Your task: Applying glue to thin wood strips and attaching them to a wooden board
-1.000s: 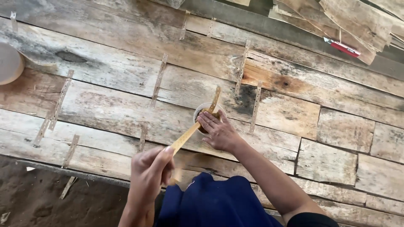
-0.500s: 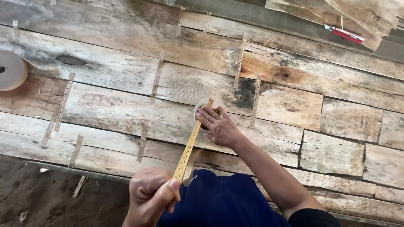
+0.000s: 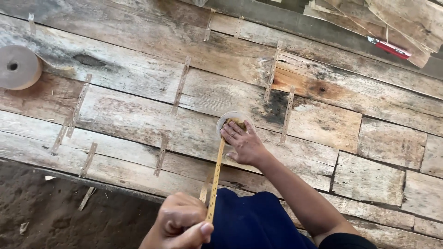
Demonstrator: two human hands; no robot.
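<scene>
A person's left hand (image 3: 182, 223) pinches a perforated tape strip (image 3: 215, 177) drawn toward six o'clock while the right hand (image 3: 243, 143) presses its roll (image 3: 230, 122) onto the planks (image 3: 138, 115); overpulling could tear it.

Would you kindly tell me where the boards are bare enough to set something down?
Bare planks lie right of the right hand, below the red tool, and between the tape roll and the small cup. It is crowded around the cup, where the strip runs to the left hand.
</scene>
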